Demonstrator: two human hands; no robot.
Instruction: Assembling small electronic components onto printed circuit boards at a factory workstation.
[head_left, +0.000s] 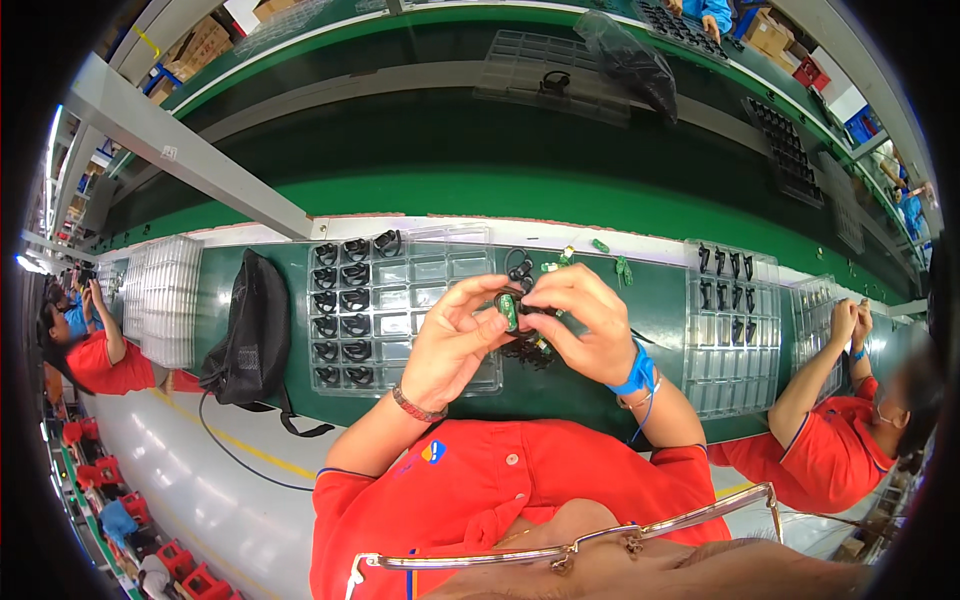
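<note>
At frame centre, the left hand [455, 340] and right hand [585, 320] pinch a small green circuit board [509, 310] with closed fingers, raised above the surface [600, 370] for close viewing beside the clear tray [400, 270].

I wear a red short-sleeved shirt [520, 480] with thin blue piping at each sleeve hem and a small blue-and-yellow badge [433, 452] on the chest. Just above that badge, my left hand [455, 340] carries 1 brown beaded bracelet [417, 408] at the wrist. Right of the badge, my right hand [585, 320] wears a blue wrist strap [636, 372] with a thin blue cord trailing from it. Below the badge, thin metal-framed glasses [600, 540] show.
</note>
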